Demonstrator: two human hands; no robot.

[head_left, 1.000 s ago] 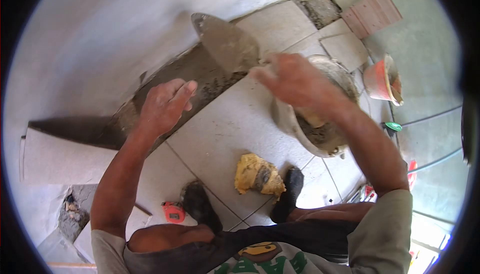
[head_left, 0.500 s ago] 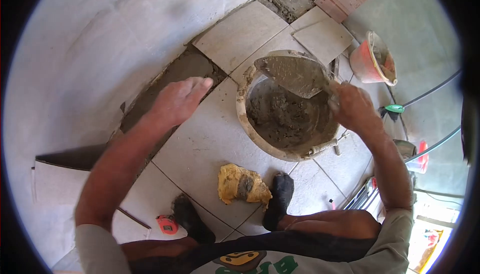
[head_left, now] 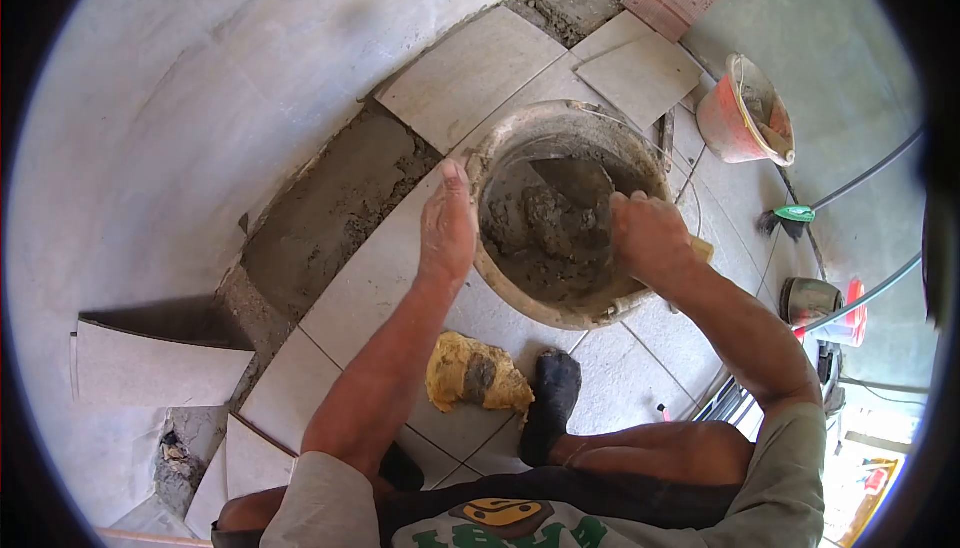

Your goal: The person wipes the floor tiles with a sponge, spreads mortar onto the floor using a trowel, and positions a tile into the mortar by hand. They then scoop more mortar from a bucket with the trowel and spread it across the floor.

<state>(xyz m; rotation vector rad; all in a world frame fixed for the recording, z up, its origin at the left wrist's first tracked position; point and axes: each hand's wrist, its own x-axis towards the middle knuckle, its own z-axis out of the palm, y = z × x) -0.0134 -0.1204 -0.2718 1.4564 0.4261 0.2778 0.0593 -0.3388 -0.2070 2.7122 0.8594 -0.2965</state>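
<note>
A mortar-caked bucket [head_left: 505, 288] stands on the floor tiles in front of me, with wet grey mortar [head_left: 555, 233] inside. My right hand [head_left: 655, 238] is closed round the handle of a trowel [head_left: 575, 181], whose blade is down in the bucket among the mortar. The end of its handle shows behind my fist. My left hand [head_left: 449, 223] is open, fingers stretched out together, right at the bucket's left rim. Left of that hand, a strip of spread mortar [head_left: 335, 208] runs along the wall where no tile lies.
A yellow sponge-like piece [head_left: 475, 373] lies by my foot. To the right stand a red bucket [head_left: 740, 113] and a green-topped brush [head_left: 793, 214]. One loose tile [head_left: 640, 78] rests on the laid tiles; another tile [head_left: 165, 360] leans at the left wall.
My right hand has lowered the trowel from above the bucket's rim into the mortar. My left hand has moved right, from over the mortar strip to the bucket's side.
</note>
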